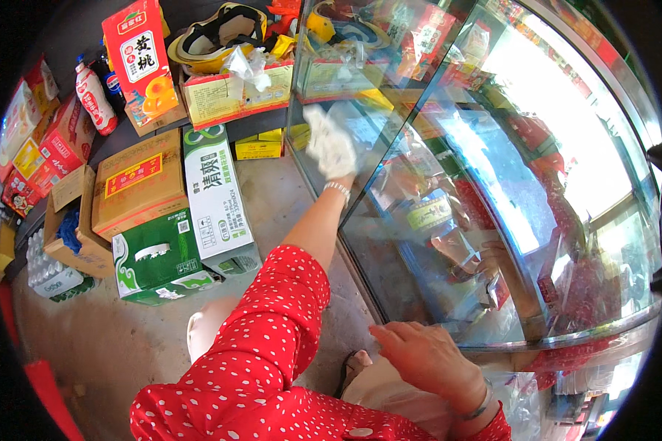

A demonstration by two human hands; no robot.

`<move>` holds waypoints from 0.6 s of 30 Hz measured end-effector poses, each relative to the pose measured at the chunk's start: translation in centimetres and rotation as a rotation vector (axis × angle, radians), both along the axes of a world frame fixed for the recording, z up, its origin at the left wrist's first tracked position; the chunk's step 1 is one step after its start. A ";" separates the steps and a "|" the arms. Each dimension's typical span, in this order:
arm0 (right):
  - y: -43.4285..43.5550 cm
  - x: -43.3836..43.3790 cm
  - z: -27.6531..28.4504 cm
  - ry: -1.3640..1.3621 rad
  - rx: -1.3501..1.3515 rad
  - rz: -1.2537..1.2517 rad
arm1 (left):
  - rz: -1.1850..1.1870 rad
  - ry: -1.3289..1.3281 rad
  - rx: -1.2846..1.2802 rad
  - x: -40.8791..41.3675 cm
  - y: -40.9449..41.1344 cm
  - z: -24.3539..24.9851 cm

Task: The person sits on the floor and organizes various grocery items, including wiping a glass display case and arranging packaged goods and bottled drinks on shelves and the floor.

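My left hand [331, 146], with a bracelet on its wrist, is stretched forward against or close by the side pane of a glass display case [364, 187]. White material covers the hand; whether it is a glove or a cloth, and how the fingers lie, I cannot tell. Bare and holding nothing, my right hand [427, 361] is held loosely bent beside the case's near lower corner, a bangle on its wrist. Reflections and packaged goods mingle in the glass.
To the left stand a white-and-green carton [218, 193], a green carton [157, 256], a brown cardboard box [138, 182] and an open box [77, 237] with blue cloth. Behind them are a yellow helmet [218, 38], a red-edged box [240, 93], a red carton [143, 66] and a bottle [95, 99].
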State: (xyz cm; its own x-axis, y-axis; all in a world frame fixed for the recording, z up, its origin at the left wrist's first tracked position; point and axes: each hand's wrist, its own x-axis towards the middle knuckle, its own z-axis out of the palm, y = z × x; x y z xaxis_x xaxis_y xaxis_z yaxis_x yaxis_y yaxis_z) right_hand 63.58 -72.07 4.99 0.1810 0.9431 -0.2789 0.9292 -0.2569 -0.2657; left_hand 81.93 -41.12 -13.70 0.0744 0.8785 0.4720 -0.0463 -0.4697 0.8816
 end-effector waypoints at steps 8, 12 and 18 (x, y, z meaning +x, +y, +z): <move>0.1 -0.7 0.9 0.072 -0.097 0.048 | -0.159 0.131 -0.385 -0.4 3.7 -12.0; -0.9 -0.5 0.5 0.109 -0.064 0.079 | 0.021 -0.285 0.446 3.2 6.0 7.2; 0.4 -0.9 1.8 0.154 -0.038 0.091 | -0.197 -0.083 0.419 5.8 11.3 20.8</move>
State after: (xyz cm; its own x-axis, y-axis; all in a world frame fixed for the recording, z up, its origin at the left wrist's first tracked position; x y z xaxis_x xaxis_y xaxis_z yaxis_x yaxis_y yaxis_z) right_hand 62.70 -71.64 6.77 0.0476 0.9419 -0.3324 0.8981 -0.1860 -0.3985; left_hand 87.69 -29.80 7.10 0.1676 0.5842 0.7941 -0.2329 -0.7593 0.6077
